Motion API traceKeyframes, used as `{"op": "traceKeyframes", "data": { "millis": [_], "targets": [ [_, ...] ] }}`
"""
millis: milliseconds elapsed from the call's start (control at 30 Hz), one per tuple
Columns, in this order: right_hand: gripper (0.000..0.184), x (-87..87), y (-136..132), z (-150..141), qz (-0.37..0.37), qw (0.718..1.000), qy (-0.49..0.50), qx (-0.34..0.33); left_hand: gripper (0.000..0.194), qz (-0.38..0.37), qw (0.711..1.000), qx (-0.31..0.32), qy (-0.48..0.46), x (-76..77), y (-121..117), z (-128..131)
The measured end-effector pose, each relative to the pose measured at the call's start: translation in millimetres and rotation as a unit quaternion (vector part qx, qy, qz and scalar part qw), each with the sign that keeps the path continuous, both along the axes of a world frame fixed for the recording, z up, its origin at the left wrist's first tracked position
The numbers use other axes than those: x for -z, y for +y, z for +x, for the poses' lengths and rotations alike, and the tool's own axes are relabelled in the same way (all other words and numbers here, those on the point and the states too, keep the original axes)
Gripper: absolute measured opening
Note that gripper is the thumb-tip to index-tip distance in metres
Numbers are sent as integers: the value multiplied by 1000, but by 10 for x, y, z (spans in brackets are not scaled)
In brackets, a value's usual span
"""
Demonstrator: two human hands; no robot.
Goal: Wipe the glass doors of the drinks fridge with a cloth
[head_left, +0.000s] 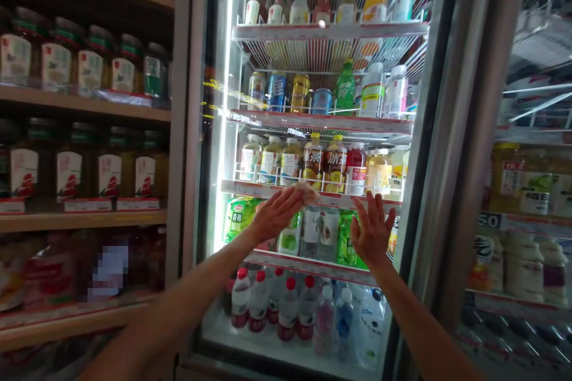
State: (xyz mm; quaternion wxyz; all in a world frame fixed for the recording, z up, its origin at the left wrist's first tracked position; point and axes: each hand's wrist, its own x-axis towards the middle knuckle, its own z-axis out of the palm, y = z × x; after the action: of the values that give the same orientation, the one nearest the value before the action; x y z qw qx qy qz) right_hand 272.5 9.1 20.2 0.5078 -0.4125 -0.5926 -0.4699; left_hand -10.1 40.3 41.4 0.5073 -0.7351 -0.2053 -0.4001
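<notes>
Left hand (277,212): fingers kept nearly straight and close together, pale cloth (306,192) held at the fingertips. Right hand (373,231): nothing held, fingers fanned apart, palm turned to the cooler door (417,202); whether the glass is touched cannot be told.

Cloth: small, off-white, bunched, soft-edged, partly covered by the fingers. It is placed at the glass, in line with the shelf strip (250,188) below the brown tea bottles (313,161). Exact contact edge can't be made out.

Behind the door, drinks are lined up on wire shelves; red-capped bottles (288,309) are stood at the bottom. Jars (56,62) are racked on wooden shelving (80,221) to the left.
</notes>
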Motion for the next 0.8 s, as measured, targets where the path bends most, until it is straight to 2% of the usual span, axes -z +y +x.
{"op": "traceKeyframes", "data": {
  "millis": [67,133,167,200,233,333,400,433,500,567,600,667,733,800],
  "targets": [
    [44,4,1,2,1,1000,0,-1,55,20,989,9,-145,-119,22,-99],
    [44,5,0,2,1,1000,2,-1,54,49,949,21,-311,-251,53,-166],
    [44,4,-1,1,0,1000,3,-1,53,59,932,25,-356,-291,62,-151],
    [44,3,-2,0,0,1000,4,-1,53,61,930,27,-362,-304,62,-100],
    [44,0,-4,-1,0,1000,4,-1,53,56,943,25,-326,-291,53,-18],
    [45,-8,-9,-1,1,1000,-1,-1,51,25,996,19,-84,-195,4,245],
    [45,-10,-10,5,1,1000,-3,-2,49,9,999,15,43,-206,-4,274],
    [45,-7,-9,10,2,1000,-3,-3,48,10,999,15,33,-254,8,228],
    [45,6,-4,25,2,1000,-4,-5,48,26,993,20,-111,-411,61,72],
    [44,20,-5,30,4,1000,-5,-5,52,50,959,29,-278,-572,116,-39],
    [43,19,-11,20,5,1000,-2,-6,54,58,944,32,-323,-626,128,-33],
    [44,-22,-40,-43,14,1000,7,-19,59,38,946,34,-319,-652,101,122],
    [46,-136,-87,-177,29,998,3,-53,65,-22,968,45,-248,-594,9,400],
    [47,-323,-129,-367,32,995,-29,-91,72,-89,982,74,-148,-513,-107,642]
  ]
}}
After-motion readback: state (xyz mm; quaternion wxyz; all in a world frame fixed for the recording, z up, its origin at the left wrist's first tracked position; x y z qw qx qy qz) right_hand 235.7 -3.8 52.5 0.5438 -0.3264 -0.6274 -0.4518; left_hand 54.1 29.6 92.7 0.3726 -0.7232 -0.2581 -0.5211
